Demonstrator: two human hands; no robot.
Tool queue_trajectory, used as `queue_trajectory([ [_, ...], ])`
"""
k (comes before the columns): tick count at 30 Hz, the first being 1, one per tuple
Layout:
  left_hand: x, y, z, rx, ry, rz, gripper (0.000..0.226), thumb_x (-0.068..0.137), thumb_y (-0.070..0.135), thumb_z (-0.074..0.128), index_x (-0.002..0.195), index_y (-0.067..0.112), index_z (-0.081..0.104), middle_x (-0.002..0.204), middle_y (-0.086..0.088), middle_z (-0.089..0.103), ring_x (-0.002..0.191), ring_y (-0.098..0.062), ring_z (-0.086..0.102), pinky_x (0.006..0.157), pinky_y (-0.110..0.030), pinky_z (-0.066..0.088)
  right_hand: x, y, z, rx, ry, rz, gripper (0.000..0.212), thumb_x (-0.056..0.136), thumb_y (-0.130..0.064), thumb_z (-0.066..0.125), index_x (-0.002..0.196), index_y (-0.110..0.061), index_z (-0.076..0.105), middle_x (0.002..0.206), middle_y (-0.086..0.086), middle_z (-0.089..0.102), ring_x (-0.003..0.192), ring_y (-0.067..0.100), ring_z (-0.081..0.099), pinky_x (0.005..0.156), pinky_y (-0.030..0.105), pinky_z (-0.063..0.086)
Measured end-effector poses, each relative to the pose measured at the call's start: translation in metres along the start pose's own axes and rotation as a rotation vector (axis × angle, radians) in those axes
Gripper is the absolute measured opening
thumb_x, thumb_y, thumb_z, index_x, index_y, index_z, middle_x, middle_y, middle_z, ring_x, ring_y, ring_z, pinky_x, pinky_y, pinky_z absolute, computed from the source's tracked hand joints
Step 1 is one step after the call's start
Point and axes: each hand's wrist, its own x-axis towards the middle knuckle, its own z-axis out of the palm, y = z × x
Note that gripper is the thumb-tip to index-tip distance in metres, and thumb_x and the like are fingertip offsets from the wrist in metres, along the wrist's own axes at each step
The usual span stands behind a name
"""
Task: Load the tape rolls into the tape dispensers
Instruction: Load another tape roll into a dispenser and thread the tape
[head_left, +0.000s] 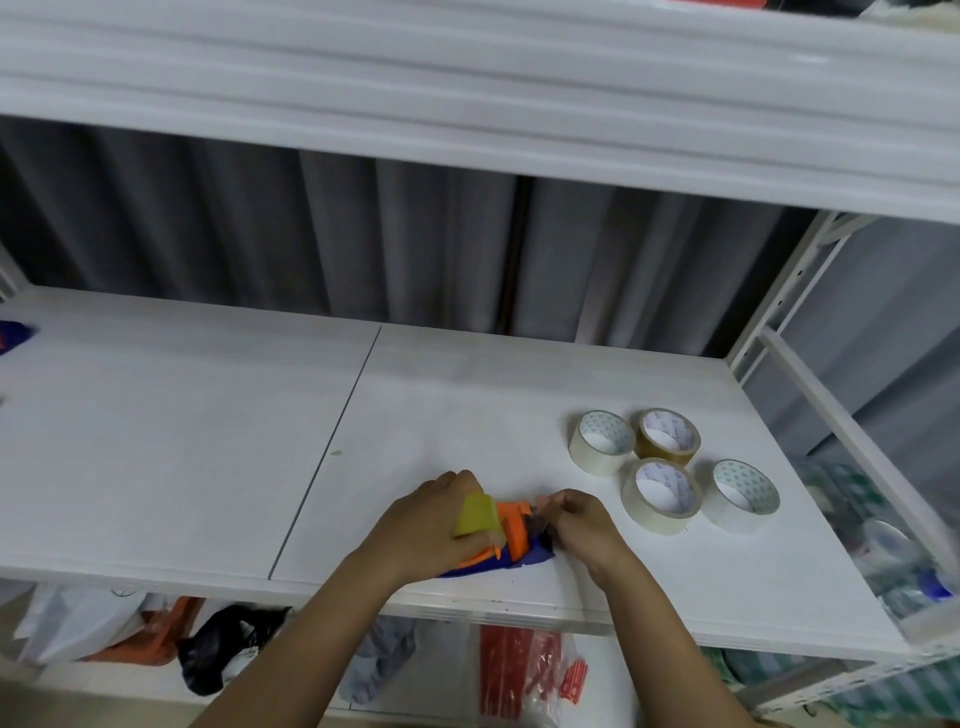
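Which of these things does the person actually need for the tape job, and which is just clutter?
For the job:
- tape dispenser, held by the left hand and right hand
- four tape rolls on the shelf

Lying about:
- black bag below
- red packets below
- blue object, far left

No lettering can be made out anywhere. Four tape rolls sit on the white shelf (467, 395). The brown tape roll (667, 437) and the clear roll just in front of it (661, 496) carry red print inside their cores, too blurred to read. The two white rolls, one left of the brown roll (601, 442) and one to its front right (740, 496), show only a repeating green mark.
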Motion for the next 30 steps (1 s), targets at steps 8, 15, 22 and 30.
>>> queue_trajectory([
  [8, -0.006, -0.015, -0.003, -0.162, 0.053, 0.074, 0.041, 0.081, 0.054, 0.062, 0.112, 0.034, 0.044, 0.108, 0.016, 0.05, 0.096, -0.003, 0.05, 0.081, -0.029, 0.048, -0.002, -0.014, -0.006, -0.014, 0.071, -0.068, 0.022, 0.094, -0.01, 0.05, 0.074, -0.009, 0.058, 0.071, 0.001, 0.06, 0.066, 0.013, 0.054, 0.057, 0.02, 0.045],
  [15, -0.007, -0.018, -0.006, -0.2, 0.088, 0.091, 0.041, 0.082, 0.051, 0.063, 0.115, 0.038, 0.043, 0.112, 0.02, 0.048, 0.1, 0.001, 0.049, 0.083, -0.027, 0.048, -0.003, -0.019, -0.005, -0.024, 0.108, -0.117, 0.026, 0.093, -0.01, 0.051, 0.067, -0.013, 0.054, 0.068, 0.001, 0.057, 0.065, 0.014, 0.05, 0.059, 0.022, 0.042],
  [22, -0.009, -0.024, -0.015, -0.37, 0.067, 0.071, 0.037, 0.081, 0.048, 0.067, 0.109, 0.046, 0.043, 0.107, 0.025, 0.051, 0.097, 0.004, 0.052, 0.076, -0.016, 0.046, -0.003, -0.025, -0.012, 0.206, 0.082, -0.039, 0.024, 0.094, -0.014, 0.055, 0.071, -0.009, 0.055, 0.088, 0.018, 0.067, 0.081, 0.027, 0.062, 0.081, 0.044, 0.055],
  [30, -0.008, -0.027, -0.025, -0.454, 0.056, 0.085, 0.036, 0.083, 0.044, 0.065, 0.106, 0.05, 0.039, 0.105, 0.028, 0.051, 0.096, 0.004, 0.052, 0.075, -0.019, 0.048, -0.005, -0.036, -0.023, 0.354, 0.076, -0.013, 0.024, 0.096, -0.008, 0.051, 0.072, -0.007, 0.054, 0.077, 0.01, 0.062, 0.075, 0.017, 0.058, 0.071, 0.025, 0.054],
])
